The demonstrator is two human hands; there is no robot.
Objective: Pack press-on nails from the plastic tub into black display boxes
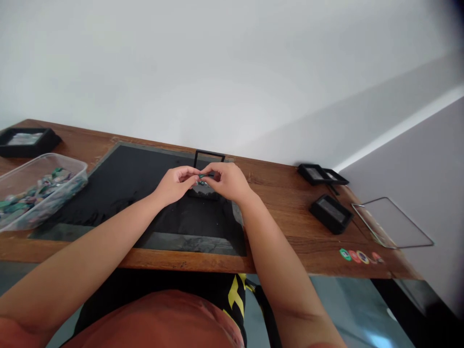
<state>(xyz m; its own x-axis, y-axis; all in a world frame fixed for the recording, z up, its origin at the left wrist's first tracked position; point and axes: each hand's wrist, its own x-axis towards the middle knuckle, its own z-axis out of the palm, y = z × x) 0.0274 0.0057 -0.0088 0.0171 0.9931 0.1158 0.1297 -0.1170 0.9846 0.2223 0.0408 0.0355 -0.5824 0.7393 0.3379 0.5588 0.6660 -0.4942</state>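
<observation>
My left hand [174, 184] and my right hand [230, 181] meet fingertip to fingertip over the middle of a black mat [137, 179]. Between them they pinch a small, thin green piece [206, 176], mostly hidden by the fingers; its kind is too small to make out. Both hands are closed. Just beneath and behind them stands an open black case [210, 153] with a rectangular frame raised at the back. Its lower part lies on the mat, partly covered by my hands, with small shiny bits in it.
A clear plastic tub [81, 165] with many small green and pale pieces stands at left, near a black box [50, 140]. On the right lie black cases [330, 213], round stickers [362, 257] and a thin metal frame [409, 221] overhanging the wooden table's edge. A wall rises behind.
</observation>
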